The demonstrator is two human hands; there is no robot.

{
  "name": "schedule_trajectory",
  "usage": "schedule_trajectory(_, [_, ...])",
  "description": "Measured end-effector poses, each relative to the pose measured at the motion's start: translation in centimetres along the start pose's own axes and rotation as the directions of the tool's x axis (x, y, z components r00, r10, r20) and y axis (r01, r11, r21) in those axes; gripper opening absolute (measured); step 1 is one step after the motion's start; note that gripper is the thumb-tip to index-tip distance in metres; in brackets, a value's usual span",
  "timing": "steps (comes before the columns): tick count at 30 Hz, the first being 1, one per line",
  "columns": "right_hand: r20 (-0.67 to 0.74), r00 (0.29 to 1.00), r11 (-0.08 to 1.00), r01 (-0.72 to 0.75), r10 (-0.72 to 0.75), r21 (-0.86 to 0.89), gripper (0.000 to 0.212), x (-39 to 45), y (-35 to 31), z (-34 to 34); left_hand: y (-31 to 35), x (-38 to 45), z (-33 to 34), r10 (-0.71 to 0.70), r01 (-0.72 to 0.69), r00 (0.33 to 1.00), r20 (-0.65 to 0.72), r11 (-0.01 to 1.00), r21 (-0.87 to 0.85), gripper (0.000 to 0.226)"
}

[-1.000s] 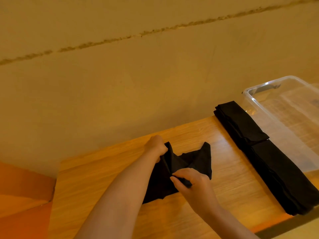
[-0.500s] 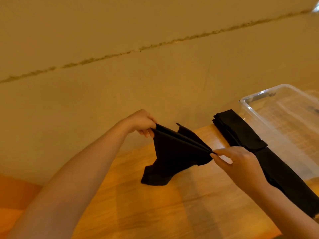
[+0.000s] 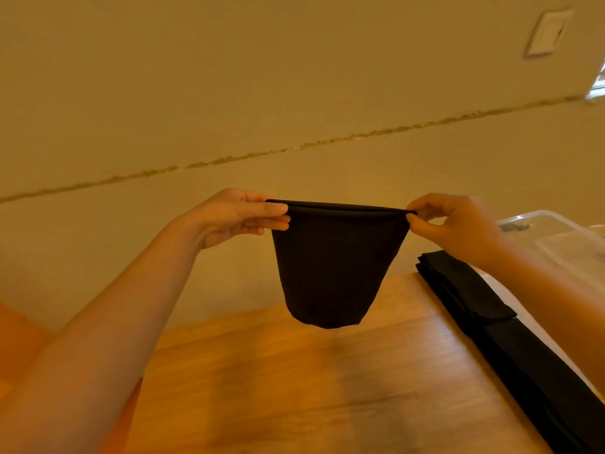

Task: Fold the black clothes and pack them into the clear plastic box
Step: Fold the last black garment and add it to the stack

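A small black garment (image 3: pixel 334 267) hangs in the air above the wooden table (image 3: pixel 294 388), stretched flat by its top edge. My left hand (image 3: pixel 239 217) pinches its left top corner and my right hand (image 3: pixel 458 224) pinches its right top corner. Its lower end hangs just above the table. A row of folded black clothes (image 3: pixel 491 326) lies along the right side of the table. Behind that row stands the clear plastic box (image 3: pixel 550 231), partly hidden by my right forearm.
A beige wall (image 3: pixel 294 93) with a rough horizontal seam rises just behind the table. A white wall plate (image 3: pixel 546 34) sits at the upper right. The table's left edge (image 3: pixel 137 388) drops off to an orange floor.
Both hands lifted the black garment off the table and pulled its top edge apart. It went from a bunched heap to hanging flat in the air. The view tilted up.
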State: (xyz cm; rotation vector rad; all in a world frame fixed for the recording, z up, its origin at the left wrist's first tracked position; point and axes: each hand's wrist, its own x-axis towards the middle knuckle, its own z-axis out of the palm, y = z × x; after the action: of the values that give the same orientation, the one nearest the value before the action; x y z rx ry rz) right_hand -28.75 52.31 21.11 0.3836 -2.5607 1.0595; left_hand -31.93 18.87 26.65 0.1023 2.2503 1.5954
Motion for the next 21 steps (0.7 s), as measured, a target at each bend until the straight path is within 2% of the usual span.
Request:
schedule_trajectory(4, [0.071,0.997,0.998,-0.031,0.026,0.063,0.01,1.9,-1.2,-0.3,0.2,-1.4,-0.6,0.084,-0.058,0.984,-0.154,0.984,0.168,0.027])
schedule_trajectory(8, [0.189,0.982,0.997,-0.039,0.026,0.067,0.011,3.7,-1.5,-0.1,-0.3,-1.3,-1.2,0.143,-0.072,0.951,-0.273,0.965,0.254,0.014])
schedule_trajectory(14, [0.284,0.958,0.997,-0.026,0.046,-0.074,0.015,7.1,-1.0,2.1,-1.5,0.5,-2.3,0.06,0.007,0.951,-0.302,0.977,0.214,0.014])
schedule_trajectory(18, [0.229,0.972,0.997,-0.04,0.055,-0.072,0.012,9.5,-1.1,3.1,-1.9,1.9,-2.9,0.043,-0.014,0.936,-0.348,0.996,0.086,0.021])
schedule_trajectory(21, [0.144,0.989,0.999,-0.046,0.043,0.022,0.007,10.1,-1.4,3.5,-2.3,2.1,-2.9,0.088,-0.085,0.904,-0.419,0.996,0.027,0.019])
